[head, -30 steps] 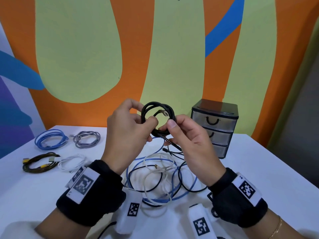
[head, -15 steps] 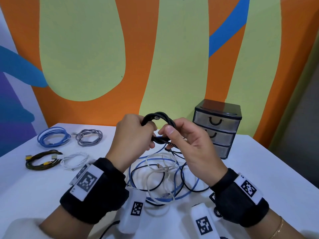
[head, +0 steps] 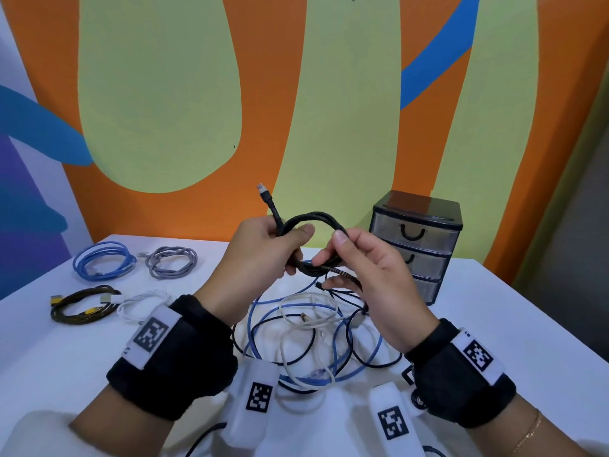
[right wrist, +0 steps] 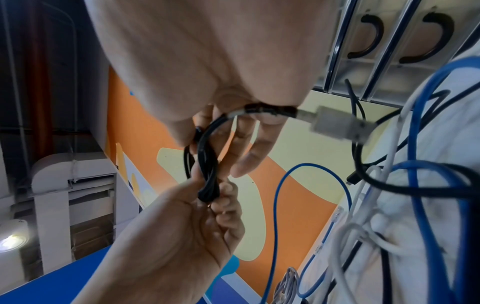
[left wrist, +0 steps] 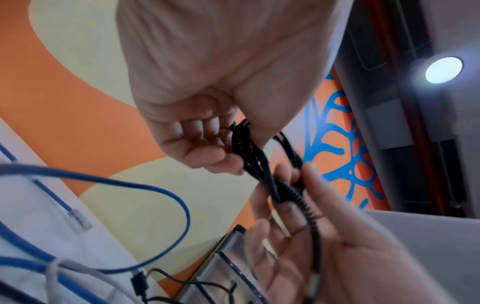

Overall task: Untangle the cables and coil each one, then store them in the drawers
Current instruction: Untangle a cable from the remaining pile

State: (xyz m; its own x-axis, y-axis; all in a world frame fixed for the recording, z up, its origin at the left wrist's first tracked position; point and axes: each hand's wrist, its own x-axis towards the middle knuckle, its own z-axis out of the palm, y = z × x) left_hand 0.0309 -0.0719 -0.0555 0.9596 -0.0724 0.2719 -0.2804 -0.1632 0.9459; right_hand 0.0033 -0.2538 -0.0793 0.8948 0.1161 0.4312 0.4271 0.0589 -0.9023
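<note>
Both hands hold a coiled black braided cable (head: pixel 316 219) in the air above the table. My left hand (head: pixel 263 252) grips the coil's left side (left wrist: pixel 249 152), and one plug end (head: pixel 263 189) sticks up past its thumb. My right hand (head: pixel 359 258) pinches the coil's right side (right wrist: pixel 207 164), with the USB plug (right wrist: pixel 335 125) jutting out below the palm. Under the hands lies a tangle (head: pixel 306 328) of blue, white and black cables. The small three-drawer unit (head: pixel 415 245) stands at the right back, all its drawers closed.
Several coiled cables lie at the table's left: a blue one (head: pixel 103 263), a grey one (head: pixel 171 262), a black-and-yellow one (head: pixel 82 305) and a white one (head: pixel 141 305). The painted wall runs close behind the white table (head: pixel 514 324).
The left hand's grip shifted on the coil and a plug end now sticks up above it. The right hand still pinches the coil's right side.
</note>
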